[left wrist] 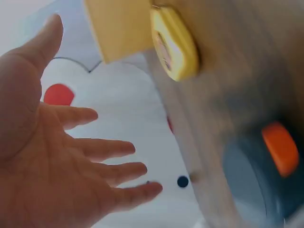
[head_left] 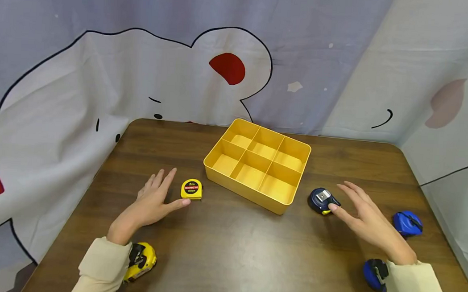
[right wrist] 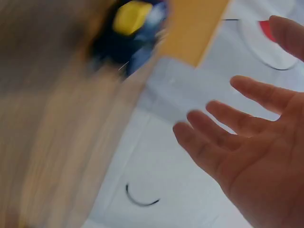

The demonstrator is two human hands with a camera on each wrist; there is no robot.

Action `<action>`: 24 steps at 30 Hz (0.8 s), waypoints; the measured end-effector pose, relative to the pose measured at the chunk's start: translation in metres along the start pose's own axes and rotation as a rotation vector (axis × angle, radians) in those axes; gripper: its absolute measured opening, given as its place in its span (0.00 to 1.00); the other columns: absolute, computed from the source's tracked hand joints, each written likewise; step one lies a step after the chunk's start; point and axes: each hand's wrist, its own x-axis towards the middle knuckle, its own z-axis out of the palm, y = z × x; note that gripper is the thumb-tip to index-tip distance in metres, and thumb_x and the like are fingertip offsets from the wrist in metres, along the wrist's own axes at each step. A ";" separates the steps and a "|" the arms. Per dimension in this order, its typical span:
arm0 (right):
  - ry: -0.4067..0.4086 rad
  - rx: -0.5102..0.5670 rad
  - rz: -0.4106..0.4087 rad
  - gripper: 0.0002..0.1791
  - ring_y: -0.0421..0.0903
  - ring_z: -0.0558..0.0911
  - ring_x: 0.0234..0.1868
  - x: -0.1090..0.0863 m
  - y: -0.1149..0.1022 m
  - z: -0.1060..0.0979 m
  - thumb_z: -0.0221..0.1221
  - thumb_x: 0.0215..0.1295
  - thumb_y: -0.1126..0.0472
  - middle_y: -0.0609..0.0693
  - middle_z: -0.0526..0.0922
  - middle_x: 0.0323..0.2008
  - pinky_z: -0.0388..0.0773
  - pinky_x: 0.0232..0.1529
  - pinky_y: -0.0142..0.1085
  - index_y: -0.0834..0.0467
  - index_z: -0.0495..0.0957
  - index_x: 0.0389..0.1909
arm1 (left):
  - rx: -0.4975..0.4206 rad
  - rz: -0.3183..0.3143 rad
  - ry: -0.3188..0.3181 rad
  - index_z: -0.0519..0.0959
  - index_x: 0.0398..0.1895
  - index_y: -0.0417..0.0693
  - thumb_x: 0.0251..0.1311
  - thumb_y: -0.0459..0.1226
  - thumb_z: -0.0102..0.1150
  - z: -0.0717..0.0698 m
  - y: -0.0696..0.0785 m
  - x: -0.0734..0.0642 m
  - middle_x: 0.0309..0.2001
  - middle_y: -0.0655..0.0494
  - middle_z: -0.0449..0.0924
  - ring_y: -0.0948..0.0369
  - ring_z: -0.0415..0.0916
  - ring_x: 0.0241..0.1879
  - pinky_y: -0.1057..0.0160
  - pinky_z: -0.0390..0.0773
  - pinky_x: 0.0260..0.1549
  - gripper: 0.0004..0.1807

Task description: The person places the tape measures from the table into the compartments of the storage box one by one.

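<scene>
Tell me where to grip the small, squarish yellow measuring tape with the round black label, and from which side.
Probably best: pinch the small yellow measuring tape by its near and far edges, left hand coming from above and its left. It lies flat, broad face up, so those edges should offer the hold; the yellow six-compartment box stands to its right.

Your left hand and your right hand hover well apart, fingers extended, thumbs spread inward
</scene>
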 end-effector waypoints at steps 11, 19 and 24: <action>0.071 0.273 0.059 0.30 0.55 0.77 0.49 0.025 -0.035 0.031 0.53 0.65 0.48 0.61 0.73 0.54 0.76 0.43 0.39 0.60 0.63 0.62 | -0.270 0.061 0.029 0.46 0.70 0.38 0.57 0.61 0.50 0.014 0.027 0.029 0.68 0.37 0.50 0.43 0.52 0.66 0.44 0.56 0.60 0.49; 0.019 0.443 0.170 0.41 0.59 0.65 0.62 0.039 -0.049 0.056 0.51 0.64 0.43 0.62 0.60 0.65 0.67 0.54 0.53 0.62 0.49 0.69 | -0.346 0.025 0.099 0.48 0.69 0.37 0.60 0.57 0.49 0.033 0.041 0.048 0.68 0.37 0.49 0.44 0.50 0.67 0.44 0.55 0.61 0.45; 0.009 0.529 0.180 0.42 0.60 0.65 0.63 0.046 -0.054 0.072 0.52 0.65 0.46 0.65 0.56 0.66 0.67 0.54 0.53 0.64 0.44 0.70 | -0.373 0.042 0.196 0.47 0.69 0.36 0.62 0.56 0.47 0.048 0.047 0.056 0.68 0.37 0.49 0.45 0.50 0.67 0.46 0.54 0.62 0.44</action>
